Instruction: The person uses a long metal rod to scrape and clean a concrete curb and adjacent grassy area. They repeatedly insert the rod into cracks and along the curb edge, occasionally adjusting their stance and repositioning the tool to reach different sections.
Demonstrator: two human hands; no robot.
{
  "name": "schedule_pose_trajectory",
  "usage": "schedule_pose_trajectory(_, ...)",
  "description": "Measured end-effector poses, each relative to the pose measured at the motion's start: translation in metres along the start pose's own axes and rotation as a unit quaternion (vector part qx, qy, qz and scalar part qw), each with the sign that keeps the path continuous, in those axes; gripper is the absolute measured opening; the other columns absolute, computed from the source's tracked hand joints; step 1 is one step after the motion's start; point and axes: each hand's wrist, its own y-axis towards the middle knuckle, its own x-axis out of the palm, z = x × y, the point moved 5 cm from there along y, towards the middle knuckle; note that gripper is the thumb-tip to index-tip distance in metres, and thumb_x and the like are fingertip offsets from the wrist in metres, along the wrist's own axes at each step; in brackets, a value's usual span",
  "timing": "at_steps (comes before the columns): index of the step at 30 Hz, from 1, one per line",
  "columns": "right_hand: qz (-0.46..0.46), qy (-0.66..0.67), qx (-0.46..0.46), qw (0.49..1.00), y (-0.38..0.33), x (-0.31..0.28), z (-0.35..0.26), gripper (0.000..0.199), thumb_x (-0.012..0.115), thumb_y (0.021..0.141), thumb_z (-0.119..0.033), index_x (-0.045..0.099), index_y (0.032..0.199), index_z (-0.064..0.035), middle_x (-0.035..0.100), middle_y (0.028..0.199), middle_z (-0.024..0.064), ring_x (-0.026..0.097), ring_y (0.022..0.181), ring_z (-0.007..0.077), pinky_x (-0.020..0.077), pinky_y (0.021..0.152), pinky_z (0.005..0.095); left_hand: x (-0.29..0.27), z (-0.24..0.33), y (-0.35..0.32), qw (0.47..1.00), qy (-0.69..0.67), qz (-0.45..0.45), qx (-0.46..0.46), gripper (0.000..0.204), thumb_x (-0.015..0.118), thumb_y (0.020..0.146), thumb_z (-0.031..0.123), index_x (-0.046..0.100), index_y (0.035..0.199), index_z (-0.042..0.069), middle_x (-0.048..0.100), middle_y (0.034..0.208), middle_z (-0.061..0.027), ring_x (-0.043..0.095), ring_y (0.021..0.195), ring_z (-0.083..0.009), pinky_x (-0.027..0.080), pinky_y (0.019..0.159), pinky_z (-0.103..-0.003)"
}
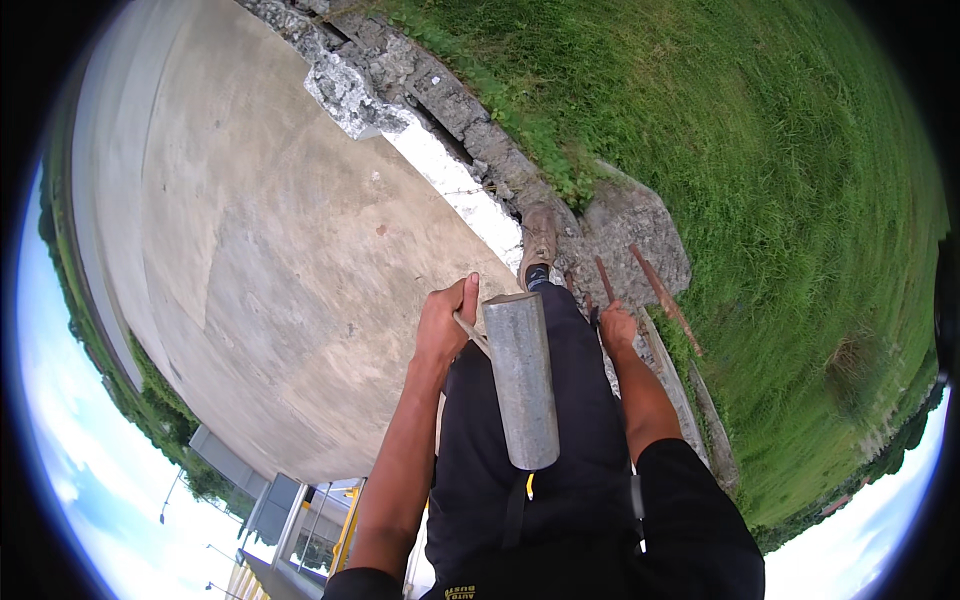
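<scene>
well, a grey hammer [522, 385] hangs lengthwise between two hands

at the far left, a wide concrete slab [250, 210] fills the ground, pale and stained, with a structure with yellow parts [290, 525] beyond its lower edge. next comes the left hand [443, 318], coming up on a bare forearm. its fingers are curled in around the thin handle [472, 335] of the hammer, with one digit sticking up straight beyond the fist, so the hand is closed on the handle.

the hammer is just right of that hand, in front of the dark trousers [577, 350]. its head is a thick metal cylinder whose long axis runs nearly up and down the view: one end points away toward the shoe [539, 240], tipped slightly left, and the other points back at the wearer's body, slightly right. the handle leaves the head's left side at a slant, up and left into the fist.

above, a white-painted edge [460, 190] runs diagonally down to the shoe. further right, the right hand [618, 328] is low beside rusty bars [665, 297]; its fingers look bent, but i cannot tell how tightly, or what they grip. a rough concrete lump [640, 235] lies beyond the bars, then tall green grass [800, 220].
</scene>
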Motion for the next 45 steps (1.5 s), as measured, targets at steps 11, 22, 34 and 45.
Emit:
schedule_pose_trajectory(11, -0.132, 0.128, 0.066, 0.981, -0.019, -0.03, 0.01, 0.066, 0.055, 0.105, -0.015, 0.032, 0.164, 0.0033, 0.068, 0.134, 0.0252, 0.075, 0.113, 0.0384, 0.0636, 0.09, 0.047, 0.018, 0.021, 0.023, 0.964, 0.19, -0.124, 0.138, 0.049, 0.051, 0.114, 0.037, 0.069, 0.085, 0.002, 0.069, 0.072, -0.0259, 0.07, 0.071, -0.0484, 0.056, 0.07, -0.059)
schedule_pose_trajectory(22, -0.125, 0.244, 0.174, 0.946, -0.016, -0.02, 0.014, 0.068, 0.06, 0.105, -0.014, 0.031, 0.165, -0.002, 0.059, 0.146, 0.0259, 0.071, 0.12, 0.0464, 0.0617, 0.099, 0.0518, 0.018, 0.089, 0.054, 0.929, 0.2, -0.17, 0.259, 0.043, 0.054, 0.113, 0.032, 0.064, 0.085, 0.002, 0.069, 0.073, -0.0211, 0.068, 0.069, -0.0478, 0.055, 0.071, -0.057)
schedule_pose_trajectory(34, -0.188, 0.247, 0.154, 0.938, -0.008, -0.015, 0.024, 0.072, 0.07, 0.099, -0.015, 0.035, 0.162, -0.0048, 0.059, 0.145, 0.0288, 0.069, 0.123, 0.0468, 0.0613, 0.099, 0.0524, 0.031, 0.171, 0.072, 0.929, 0.171, -0.178, 0.276, 0.045, 0.054, 0.113, 0.034, 0.066, 0.082, 0.003, 0.067, 0.065, -0.021, 0.069, 0.064, -0.0462, 0.056, 0.063, -0.056)
schedule_pose_trajectory(45, 0.004, 0.764, 0.024, 0.645, -0.039, -0.203, -0.035, 0.051, 0.059, 0.112, -0.044, 0.067, 0.14, -0.0021, 0.07, 0.126, 0.0152, 0.067, 0.116, 0.0259, 0.0545, 0.101, 0.0424, 0.094, 0.203, -0.006, 0.851, 0.348, -0.151, 0.364, 0.032, 0.063, 0.107, 0.024, 0.075, 0.091, -0.001, 0.075, 0.076, -0.0175, 0.078, 0.068, -0.0331, 0.061, 0.061, -0.044)
